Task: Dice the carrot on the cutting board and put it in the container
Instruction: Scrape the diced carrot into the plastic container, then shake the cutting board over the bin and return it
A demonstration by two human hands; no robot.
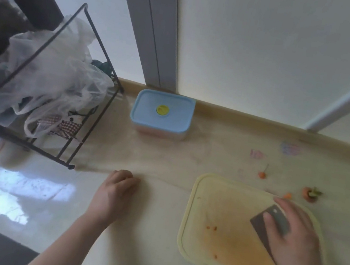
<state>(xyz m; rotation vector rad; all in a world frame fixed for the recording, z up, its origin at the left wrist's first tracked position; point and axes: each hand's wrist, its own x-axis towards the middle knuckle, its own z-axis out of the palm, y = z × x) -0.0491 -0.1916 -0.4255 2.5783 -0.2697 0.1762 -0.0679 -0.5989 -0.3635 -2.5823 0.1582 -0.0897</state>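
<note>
The counter [164, 165] is covered in a pale, slightly wrinkled sheet and runs back to a low lip against the wall. At its left end stands a black wire rack [45, 87] stuffed with thin plastic bags.

The cutting board [221, 209], pale yellow with a raised rim, lies near the front right corner of the counter. It carries an orange juice stain and only a few tiny carrot crumbs [211, 227]; no pile of dice shows on it. That suggests the diced carrot is already inside the container [162, 114], which sits against the back edge of the counter with its blue lid on. An orange tint shows through the clear wall below the lid, though the contents cannot be made out.

The left hand [115, 191] rests on the counter well left of the board, fingers loosely curled, holding nothing. The right hand [290, 239] lies over the knife [270, 220], fingers spread flat on the broad dark blade and pressing it against the board; the handle is hidden under the wrist.

The filled container is likely light and rigid, best taken by its two short sides. The wet blade may be slippery, so it is safer lifted by the handle.

Just beyond the board's far right corner lie the carrot top [310, 194], a small carrot scrap [288, 195] and the carrot tip [262, 174].
</note>
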